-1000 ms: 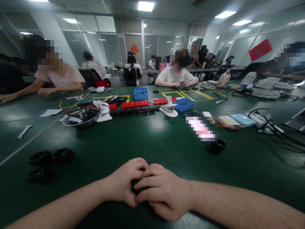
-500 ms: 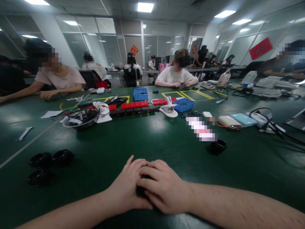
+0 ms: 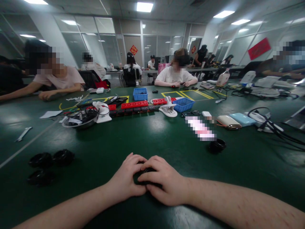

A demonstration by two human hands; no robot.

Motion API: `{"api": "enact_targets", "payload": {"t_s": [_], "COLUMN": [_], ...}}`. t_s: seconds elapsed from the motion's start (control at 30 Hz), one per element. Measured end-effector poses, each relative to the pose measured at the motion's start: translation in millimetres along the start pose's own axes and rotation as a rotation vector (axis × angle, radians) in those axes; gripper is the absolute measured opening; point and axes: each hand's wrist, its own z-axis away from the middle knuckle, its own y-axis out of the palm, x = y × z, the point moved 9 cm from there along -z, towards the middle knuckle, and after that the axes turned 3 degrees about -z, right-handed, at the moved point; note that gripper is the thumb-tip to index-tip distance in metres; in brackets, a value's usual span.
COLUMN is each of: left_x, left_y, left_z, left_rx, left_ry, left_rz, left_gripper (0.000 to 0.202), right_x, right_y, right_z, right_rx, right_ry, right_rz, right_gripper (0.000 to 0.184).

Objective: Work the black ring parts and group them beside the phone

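Observation:
Both hands are wrapped round a black round plastic part (image 3: 147, 170) at the near middle of the green table. My left hand (image 3: 126, 175) curves along its left side, thumb at the near edge. From the right, my right hand (image 3: 166, 181) covers most of it, fingers bent over the top. Only a strip of the part shows between the fingers, so its full shape is hidden. Similar black ring-shaped parts lie on the left, one (image 3: 40, 159) beside another (image 3: 63, 157) and a third (image 3: 41, 177) nearer me. One more black ring-shaped part (image 3: 216, 145) is at the right.
Farther back are a metal bowl (image 3: 83, 124) of dark items, red-and-black strips (image 3: 134, 105), a white clip stand (image 3: 168, 109) and blue bins (image 3: 140, 94). A blurred-out bright object (image 3: 200, 128), a light-blue case (image 3: 242, 119) and cables lie right. Co-workers sit across the table.
My hands have shifted slightly up, and the fingers have moved on the black part, showing more of its top. My left fingers are drawn closer together.

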Motion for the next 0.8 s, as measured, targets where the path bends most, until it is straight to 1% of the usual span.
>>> {"api": "enact_targets", "payload": {"t_s": [0.13, 0.23, 0.3, 0.4, 0.5, 0.6, 0.67, 0.73, 0.8], "left_x": [-3.4, -3.9, -6.8, -12.6, -14.2, -8.5, -2.0, 3.1, 3.8], "left_y": [5.3, 10.6, 11.6, 9.0, 5.2, 5.4, 7.0, 8.7, 11.5], "left_z": [-0.6, 0.6, 2.1, 4.4, 6.1, 7.4, 8.2, 9.6, 11.0], "left_rx": [0.104, 0.221, 0.272, 0.295, 0.278, 0.236, 0.168, 0.074, 0.003], "left_ry": [0.155, 0.194, 0.211, 0.232, 0.222, 0.157, 0.08, -0.003, -0.056], "left_rz": [0.033, -0.001, -0.014, -0.035, -0.047, -0.048, -0.056, -0.069, -0.068], "left_gripper": [0.03, 0.035, 0.038, 0.047, 0.059, 0.067, 0.07, 0.069, 0.069], "right_x": [10.9, 18.8, 20.8, 20.7, 21.8, 21.5, 16.7, 9.1, 2.2], "right_y": [3.4, 5.8, 6.1, 6.7, 7.8, 8.2, 8.6, 8.6, 7.4], "right_z": [-0.6, 0.6, 0.8, 0.3, 0.4, 1.6, 2.2, 2.9, 3.5], "right_rx": [0.074, 0.102, 0.101, 0.107, 0.12, 0.105, 0.084, 0.061, 0.031], "right_ry": [-0.137, -0.222, -0.238, -0.23, -0.245, -0.24, -0.179, -0.083, 0.003], "right_rz": [-0.122, -0.158, -0.154, -0.128, -0.09, -0.021, 0.058, 0.131, 0.172], "right_gripper": [0.029, 0.029, 0.029, 0.026, 0.021, 0.018, 0.018, 0.018, 0.018]}}
